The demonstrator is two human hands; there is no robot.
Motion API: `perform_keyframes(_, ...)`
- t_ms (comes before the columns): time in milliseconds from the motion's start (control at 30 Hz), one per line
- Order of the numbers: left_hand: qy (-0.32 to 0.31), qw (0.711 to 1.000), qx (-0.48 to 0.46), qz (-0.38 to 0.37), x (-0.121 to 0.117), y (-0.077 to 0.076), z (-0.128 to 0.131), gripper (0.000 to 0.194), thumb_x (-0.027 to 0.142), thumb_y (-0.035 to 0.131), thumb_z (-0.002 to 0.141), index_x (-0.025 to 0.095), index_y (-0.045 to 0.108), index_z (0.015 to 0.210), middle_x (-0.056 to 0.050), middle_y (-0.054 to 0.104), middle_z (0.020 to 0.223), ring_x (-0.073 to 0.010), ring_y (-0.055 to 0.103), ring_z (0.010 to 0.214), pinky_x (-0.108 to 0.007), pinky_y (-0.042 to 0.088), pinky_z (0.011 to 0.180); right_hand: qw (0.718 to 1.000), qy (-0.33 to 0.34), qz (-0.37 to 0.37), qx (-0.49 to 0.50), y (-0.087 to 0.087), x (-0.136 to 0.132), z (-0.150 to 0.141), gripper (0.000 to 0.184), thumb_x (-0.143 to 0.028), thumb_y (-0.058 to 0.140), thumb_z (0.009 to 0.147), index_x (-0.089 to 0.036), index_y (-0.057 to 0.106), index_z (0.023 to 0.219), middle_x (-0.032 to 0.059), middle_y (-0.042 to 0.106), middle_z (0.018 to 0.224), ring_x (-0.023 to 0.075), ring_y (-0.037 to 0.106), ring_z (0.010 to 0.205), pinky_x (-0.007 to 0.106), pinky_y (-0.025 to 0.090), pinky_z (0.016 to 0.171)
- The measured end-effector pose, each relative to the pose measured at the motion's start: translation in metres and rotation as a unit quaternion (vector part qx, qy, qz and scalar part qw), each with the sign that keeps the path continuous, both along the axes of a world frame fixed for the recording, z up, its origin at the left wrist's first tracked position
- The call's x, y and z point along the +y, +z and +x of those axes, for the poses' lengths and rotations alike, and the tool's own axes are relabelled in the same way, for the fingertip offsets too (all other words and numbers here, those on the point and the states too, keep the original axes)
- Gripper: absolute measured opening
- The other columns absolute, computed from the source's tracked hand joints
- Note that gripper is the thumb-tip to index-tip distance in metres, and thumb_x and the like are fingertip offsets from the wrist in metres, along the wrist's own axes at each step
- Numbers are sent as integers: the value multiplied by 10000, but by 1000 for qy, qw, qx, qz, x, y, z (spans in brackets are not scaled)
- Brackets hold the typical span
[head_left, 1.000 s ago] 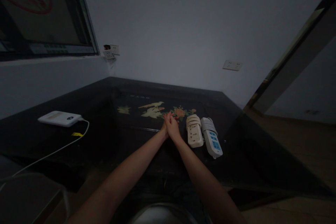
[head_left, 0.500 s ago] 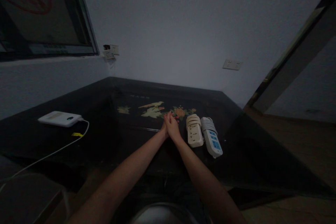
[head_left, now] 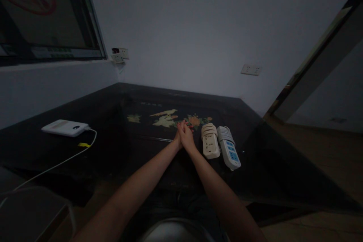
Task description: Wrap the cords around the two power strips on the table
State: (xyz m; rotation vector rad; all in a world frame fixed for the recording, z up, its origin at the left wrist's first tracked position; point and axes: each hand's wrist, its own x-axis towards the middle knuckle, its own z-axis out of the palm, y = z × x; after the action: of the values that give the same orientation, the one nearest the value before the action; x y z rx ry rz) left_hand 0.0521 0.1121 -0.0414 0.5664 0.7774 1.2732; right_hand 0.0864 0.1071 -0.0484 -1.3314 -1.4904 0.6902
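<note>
My left hand (head_left: 178, 139) and my right hand (head_left: 185, 135) are clasped on the dark table (head_left: 113, 155), fingers closed together. The right hand lies over the left and hides much of it. No object shows in either. Just right of them, a cream power strip (head_left: 210, 146) lies with its cord wound around its far end. Beside it is a white power strip (head_left: 231, 155) with blue socket faces and its grey-white cord wrapped the same way. Neither strip is touched by a hand.
At the left of the table lies a white power bank-like device (head_left: 65, 127) with a white cable (head_left: 56, 165) running off the near edge. A yellow tag (head_left: 84, 145) is by the cable. Wall sockets (head_left: 251, 70) sit beyond the table; a window (head_left: 51, 15) is at left.
</note>
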Motion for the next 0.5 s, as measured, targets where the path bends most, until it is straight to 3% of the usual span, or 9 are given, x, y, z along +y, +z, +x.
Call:
perform_keyframes(133,-1,1000,-1,-9,2,0,0,346,356,540,902,149,542,1179,-91,590,1131,-198,608,932,-395,529,783,1000,-1,2,1,-2,2,0,334,-391,431,859,-156,629,991,77,677,879,206,616,847,278,447,761)
perform_keyframes(367,4,1000,-10,-22,2,2,1,356,380,475,932,143,534,1191,-95,602,1100,-190,616,902,-377,531,764,1000,0,1,2,-2,2,0,342,-405,419,859,-153,622,970,91,677,890,210,623,841,281,448,748)
perform_keyframes(500,6,1000,-12,-28,3,3,1,348,351,534,906,152,538,1191,-95,585,1153,-205,606,956,-405,525,802,1000,-3,-4,-1,-3,2,0,347,-413,415,860,-149,622,948,101,673,891,219,624,848,288,449,747)
